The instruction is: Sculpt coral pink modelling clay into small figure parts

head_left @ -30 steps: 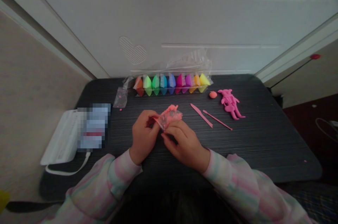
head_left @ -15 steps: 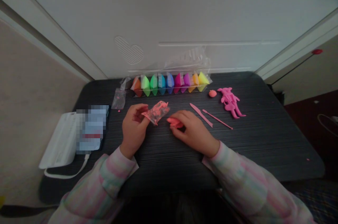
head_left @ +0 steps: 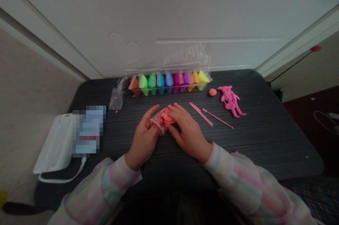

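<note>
Between thumb and fingers, my left hand (head_left: 145, 136) grips a crumpled clear plastic wrapper (head_left: 161, 130) smeared with coral clay. My right hand (head_left: 191, 134) is closed on a lump of coral modelling clay (head_left: 167, 116), which touches the wrapper. Its underside is hidden by the fingers. To the right of that hand lie a pink plastic clay knife (head_left: 201, 114) and a thin pink modelling stick (head_left: 218, 118). Farther back are a small coral clay ball (head_left: 212, 92) and a pink figure mould (head_left: 230, 100).
A strip of clay packets (head_left: 160, 83) in several colours runs along the back of the black table (head_left: 254, 147). An open clear bag (head_left: 116, 98) lies at back left. A white power bank (head_left: 56, 143), cabled to a phone (head_left: 90, 129), sits at the left edge.
My hands have come together. The wrapper moved right and the clay moved slightly left, so they now touch. The view has shifted slightly.
</note>
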### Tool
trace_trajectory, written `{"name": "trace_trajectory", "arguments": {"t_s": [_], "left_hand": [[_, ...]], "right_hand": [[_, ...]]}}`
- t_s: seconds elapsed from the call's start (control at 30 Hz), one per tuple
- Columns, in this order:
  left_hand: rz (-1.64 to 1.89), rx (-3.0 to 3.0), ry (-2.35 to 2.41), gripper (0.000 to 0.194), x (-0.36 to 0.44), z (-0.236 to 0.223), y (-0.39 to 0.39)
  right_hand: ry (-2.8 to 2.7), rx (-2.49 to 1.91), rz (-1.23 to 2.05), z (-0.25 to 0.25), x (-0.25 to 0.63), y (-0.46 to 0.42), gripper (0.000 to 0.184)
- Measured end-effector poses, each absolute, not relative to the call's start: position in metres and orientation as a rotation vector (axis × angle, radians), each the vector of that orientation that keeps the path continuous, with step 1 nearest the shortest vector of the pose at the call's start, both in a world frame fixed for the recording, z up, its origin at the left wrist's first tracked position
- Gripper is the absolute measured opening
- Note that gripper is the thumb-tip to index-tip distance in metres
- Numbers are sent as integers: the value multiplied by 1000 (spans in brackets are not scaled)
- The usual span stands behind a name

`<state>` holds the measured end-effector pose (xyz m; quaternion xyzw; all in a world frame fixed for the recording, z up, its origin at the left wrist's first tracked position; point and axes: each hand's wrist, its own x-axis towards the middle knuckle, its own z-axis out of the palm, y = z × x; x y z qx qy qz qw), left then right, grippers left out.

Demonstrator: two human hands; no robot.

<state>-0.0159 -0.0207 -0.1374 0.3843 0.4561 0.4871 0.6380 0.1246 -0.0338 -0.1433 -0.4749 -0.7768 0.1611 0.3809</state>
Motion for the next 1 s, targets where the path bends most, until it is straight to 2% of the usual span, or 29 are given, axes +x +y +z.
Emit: {"name": "trace_trajectory", "arguments": {"t_s": [0.13, 0.3, 0.37, 0.47, 0.63, 0.73, 0.8, 0.93, 1.0], "left_hand": [[1080, 791, 980, 38, -17, -133, -18], [1038, 724, 922, 29, -22, -130, -12], [1051, 684, 909, 25, -23, -129, -10], [1044, 698, 922, 27, -22, -130, -12], [1009, 1081, 1064, 36, -23, -143, -22], [989, 1195, 1105, 38, -25, -149, -24], [997, 1092, 1049, 40, -26, -148, -23], [997, 754, 939, 39, -22, -134, -18], [998, 631, 926, 37, -20, -128, -16]], "right_hand": [[-1912, -1206, 541, -144, 123, -33, 32], [-1256, -1029, 1264, -137, 130, -23, 23], [-1018, -948, 1423, -133, 135, -19, 21], [-956, -1012, 1260, -129, 141, -17, 22], [-1746, -1152, 630, -133, 134, -29, 28], [-1966, -1129, 517, -137, 126, -32, 27], [-1858, -1167, 651, -138, 125, -30, 27], [-1222, -1058, 1299, -136, 133, -18, 25], [-959, -974, 1403, -134, 138, -15, 26]]}}
